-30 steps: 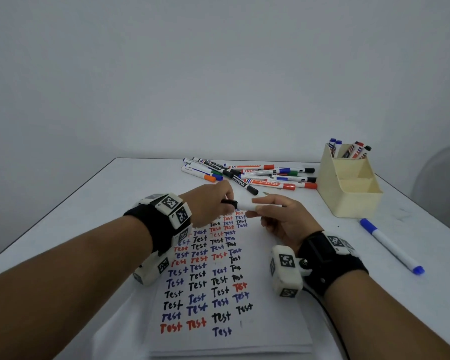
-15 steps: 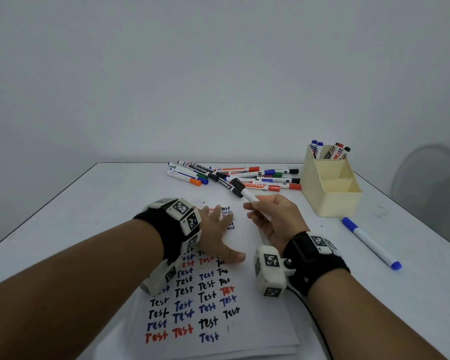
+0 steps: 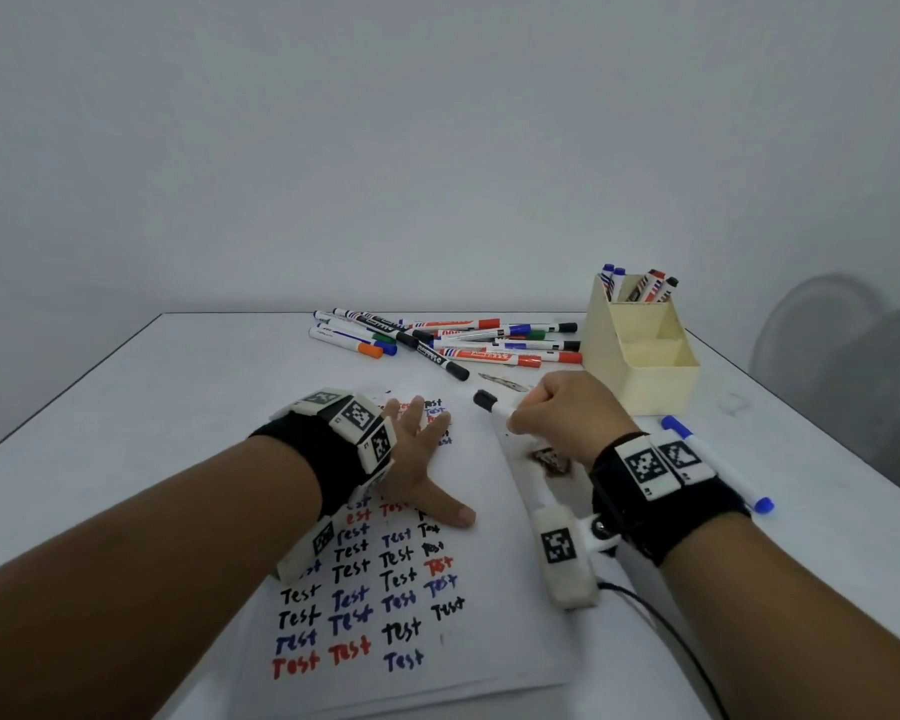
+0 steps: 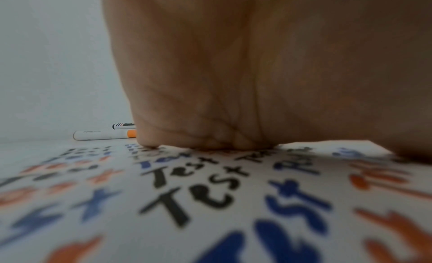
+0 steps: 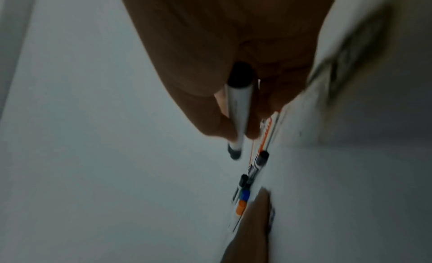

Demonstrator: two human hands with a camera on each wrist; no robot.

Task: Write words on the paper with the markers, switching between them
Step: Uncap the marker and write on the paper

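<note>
A white sheet of paper covered with rows of "Test" in black, blue and red lies on the table in front of me. My left hand lies flat on it with fingers spread, pressing it down; the left wrist view shows the palm on the writing. My right hand grips a white marker with a black cap, held above the paper's upper right part and pointing left and away. In the right wrist view that marker runs between the curled fingers.
A pile of loose markers lies at the far side of the table. A cream holder with several markers stands at the right. A blue-capped marker lies beyond my right wrist. The table's left edge runs diagonally.
My left hand let go of the marker's end and came down flat on the paper. My right hand turned over and now holds the marker alone, lower and further right.
</note>
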